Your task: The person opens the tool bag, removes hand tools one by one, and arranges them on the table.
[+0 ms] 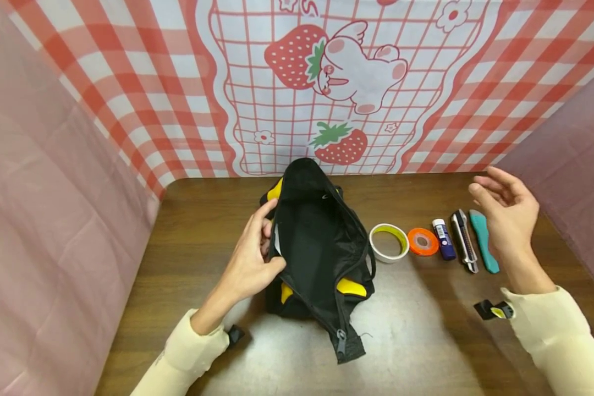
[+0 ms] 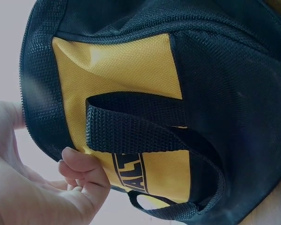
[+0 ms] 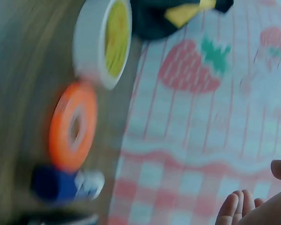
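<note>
A black tool bag with yellow panels (image 1: 351, 287) stands unzipped, its dark inside showing. My left hand (image 1: 251, 256) grips the left edge of its opening between thumb and fingers; in the left wrist view the fingers lie against the yellow panel (image 2: 126, 65) beside a black webbing handle (image 2: 131, 124). My right hand (image 1: 512, 212) is raised at the right with loosely bent fingers and holds nothing. It is nearest to a teal tool with a slim handle (image 1: 484, 239), overlapping it slightly in the head view. Next to that lies a white-and-black utility knife (image 1: 464, 241).
A blue glue stick with a white cap (image 1: 443, 239), a flat orange ring-shaped roll (image 1: 423, 242) and a white tape roll (image 1: 389, 243) line up between the knife and the bag. A checked strawberry cloth (image 1: 178, 82) hangs behind the wooden table (image 1: 188, 220).
</note>
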A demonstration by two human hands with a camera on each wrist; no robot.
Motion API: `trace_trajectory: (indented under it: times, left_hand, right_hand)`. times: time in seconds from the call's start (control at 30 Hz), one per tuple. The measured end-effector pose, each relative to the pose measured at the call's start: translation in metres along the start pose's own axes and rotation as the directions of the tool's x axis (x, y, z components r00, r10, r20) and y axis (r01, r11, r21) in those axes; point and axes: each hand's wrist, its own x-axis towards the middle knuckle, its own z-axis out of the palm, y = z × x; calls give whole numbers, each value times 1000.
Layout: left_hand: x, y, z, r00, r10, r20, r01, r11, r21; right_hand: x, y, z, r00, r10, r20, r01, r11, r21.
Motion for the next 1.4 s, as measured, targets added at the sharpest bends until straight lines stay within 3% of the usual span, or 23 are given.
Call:
trace_trajectory:
  times: [0.13, 0.27, 0.47, 0.6, 0.77, 0.97, 1.1, 1.23, 1.4]
  left_hand:
    - [0, 1, 0, 1000, -3, -6, 4, 1000, 3]
    - [0, 2, 0, 1000, -5, -5, 5, 1000, 6]
    - [0, 3, 1, 1000, -6, -1, 6, 1000, 4]
    - [1, 3, 1, 1000, -9, 3, 9, 1000, 4]
    - [1, 3, 1, 1000, -16, 7, 16, 1000, -4]
    - [0, 2, 1, 1000, -27, 0, 27, 1000, -12]
    - [-1, 1, 0, 1000, -26, -4, 26, 1000, -5]
    - [-1, 1, -1, 1000, -21, -1, 21, 1000, 2]
    - [0, 1, -2, 1000, -13, 8, 13, 1000, 1]
  right_hand:
    - [-20, 2, 35, 989, -85, 123, 94, 993, -68]
    - [-39, 5, 64, 965, -110, 238, 143, 981, -128]
    - [-60, 13, 98, 903, -140, 407, 247, 943, -223]
    - [-71, 19, 116, 871, -141, 471, 280, 929, -241]
    - [-87, 20, 135, 848, -75, 524, 235, 941, -244]
    - [-104, 18, 163, 804, 30, 594, 118, 971, -209]
    - [-112, 24, 184, 784, 74, 617, 87, 970, -227]
    - [-118, 36, 203, 783, 98, 614, 111, 949, -294]
    - [-123, 58, 211, 796, 101, 597, 128, 936, -328]
